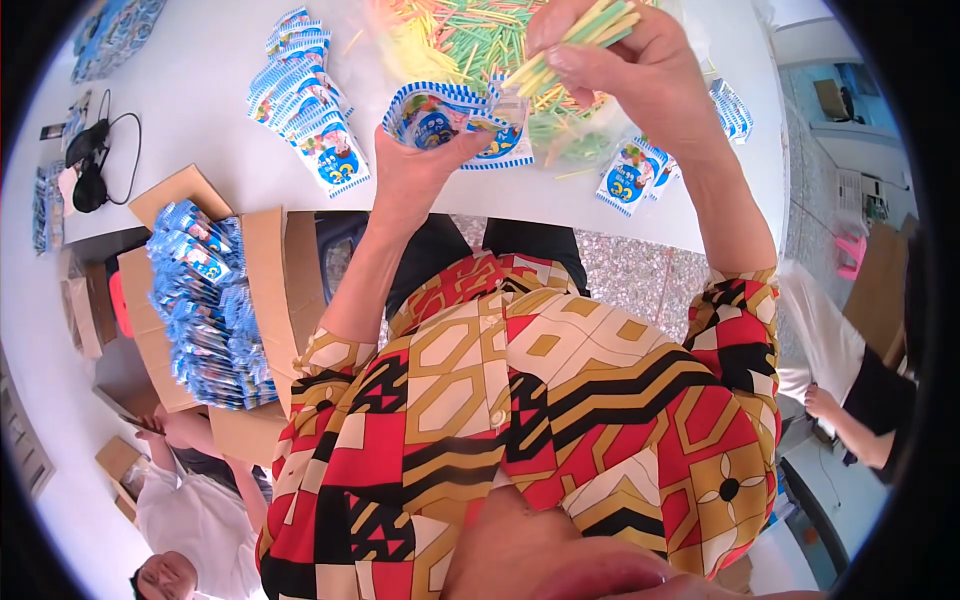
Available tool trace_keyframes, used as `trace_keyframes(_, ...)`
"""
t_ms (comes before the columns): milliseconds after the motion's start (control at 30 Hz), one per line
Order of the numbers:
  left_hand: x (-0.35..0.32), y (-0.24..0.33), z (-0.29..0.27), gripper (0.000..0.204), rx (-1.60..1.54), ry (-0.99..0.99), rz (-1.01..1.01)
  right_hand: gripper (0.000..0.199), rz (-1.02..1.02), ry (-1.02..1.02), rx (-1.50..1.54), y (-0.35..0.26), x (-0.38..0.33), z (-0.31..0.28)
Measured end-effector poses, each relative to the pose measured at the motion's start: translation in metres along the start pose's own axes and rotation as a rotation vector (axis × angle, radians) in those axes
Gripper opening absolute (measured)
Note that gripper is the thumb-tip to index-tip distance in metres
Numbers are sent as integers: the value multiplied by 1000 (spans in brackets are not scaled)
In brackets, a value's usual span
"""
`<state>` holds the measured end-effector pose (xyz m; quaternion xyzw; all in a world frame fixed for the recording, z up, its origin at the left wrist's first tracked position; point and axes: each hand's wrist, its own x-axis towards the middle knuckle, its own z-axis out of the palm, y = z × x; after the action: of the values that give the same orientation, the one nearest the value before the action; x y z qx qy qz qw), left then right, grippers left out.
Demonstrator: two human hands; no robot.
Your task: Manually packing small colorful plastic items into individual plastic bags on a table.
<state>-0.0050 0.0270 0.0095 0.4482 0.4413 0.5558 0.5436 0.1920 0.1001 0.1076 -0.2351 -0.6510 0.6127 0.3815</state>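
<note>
My left hand point(412, 178) is closed round a blue-and-white striped packet point(437, 118), its mouth spread apart near the table's front edge. Pinched in my right hand point(640, 75) is a bundle of thin yellow and green sticks point(590, 40), tilted down toward that packet. The lower ends of the bundle come close to the packet's mouth; whether they touch it I cannot tell. Beyond both hands lies a large loose heap of yellow, green and pink sticks point(480, 38).
A row of overlapping packets point(312, 115) lies left of my left hand, with smaller stacks of packets point(633, 172) at right. A cardboard box point(270, 290) full of packets stands by my left arm. Black speakers with a cable point(88, 165) sit far left. Other people point(195, 510) are nearby.
</note>
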Motion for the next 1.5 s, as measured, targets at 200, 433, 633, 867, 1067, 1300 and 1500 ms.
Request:
trace_keyframes(200,-6,3,3,26,-17,31,10,10,63,-36,43,1,-14,6)
trace_keyframes(433,-9,3,9,23,24,24,12,13,156,16,-176,-3,-23,1)
trace_keyframes(633,-9,-4,6,17,256,-29,165,15,-257,-141,-349,8,-14,-12)
trace_keyframes(867,-11,3,3,18,445,-34,198,14,111,-107,-519,-18,-16,3)
trace_keyframes(1067,-11,2,12,21,117,-11,93,14,-806,-193,-442,36,-6,-13)
trace_keyframes(1300,-10,-3,16,25,-27,-19,39,15,34,-97,-597,-10,-23,6)
trace_keyframes(1500,-7,-1,18,24,7,-11,47,29,-232,-109,-826,22,-28,-1)
